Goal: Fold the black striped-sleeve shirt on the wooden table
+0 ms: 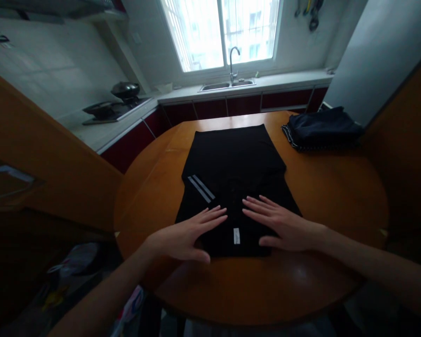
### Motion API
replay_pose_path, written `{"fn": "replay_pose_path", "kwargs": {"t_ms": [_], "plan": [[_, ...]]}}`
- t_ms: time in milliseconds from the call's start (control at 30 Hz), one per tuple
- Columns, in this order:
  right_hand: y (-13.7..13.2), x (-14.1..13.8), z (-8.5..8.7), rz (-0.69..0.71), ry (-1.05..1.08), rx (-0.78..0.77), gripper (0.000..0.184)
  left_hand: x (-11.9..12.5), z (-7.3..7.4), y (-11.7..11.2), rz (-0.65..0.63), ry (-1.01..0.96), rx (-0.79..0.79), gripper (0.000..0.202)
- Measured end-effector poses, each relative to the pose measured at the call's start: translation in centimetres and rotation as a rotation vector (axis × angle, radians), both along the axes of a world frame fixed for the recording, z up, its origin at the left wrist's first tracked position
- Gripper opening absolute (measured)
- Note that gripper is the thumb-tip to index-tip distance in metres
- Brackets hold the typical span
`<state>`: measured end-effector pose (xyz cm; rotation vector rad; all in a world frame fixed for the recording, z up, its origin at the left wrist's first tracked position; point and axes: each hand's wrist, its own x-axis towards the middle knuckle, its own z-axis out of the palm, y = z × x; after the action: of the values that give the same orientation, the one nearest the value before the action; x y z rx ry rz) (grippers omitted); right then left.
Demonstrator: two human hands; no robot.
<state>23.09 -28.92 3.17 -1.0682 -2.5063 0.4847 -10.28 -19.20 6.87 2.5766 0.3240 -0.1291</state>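
A black garment, apparently a shirt, lies spread on the wooden table with its sides folded inward. Two grey stripes run slantwise across its left part, and a small white label shows near its close edge. My left hand rests flat on the near left of the cloth, fingers stretched and thumb apart. On the near right, my right hand lies palm down with its fingers spread. Neither hand grips the fabric.
The round wooden table carries a stack of folded dark clothes at its far right. Beyond it are a counter with a sink and tap, a stove with pans at left, and a fridge at right.
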Motion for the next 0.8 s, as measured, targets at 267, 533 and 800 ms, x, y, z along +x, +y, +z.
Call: {"fn": "replay_pose_path", "kwargs": {"t_ms": [267, 533, 800], "plan": [[-3.7, -0.2, -2.0, 0.026, -0.036, -0.067, 0.085, -2.2, -3.1, -3.3, 0.057, -0.033, 0.217, 0.088], [-3.8, -0.2, -2.6, 0.005, -0.078, 0.142, 0.066, -2.7, -3.4, -3.6, 0.117, -0.134, 0.343, 0.074], [-4.0, 0.5, -2.1, 0.019, -0.022, 0.213, 0.052, -2.3, -3.7, -4.7, 0.099, -0.145, 0.517, 0.065]]}}
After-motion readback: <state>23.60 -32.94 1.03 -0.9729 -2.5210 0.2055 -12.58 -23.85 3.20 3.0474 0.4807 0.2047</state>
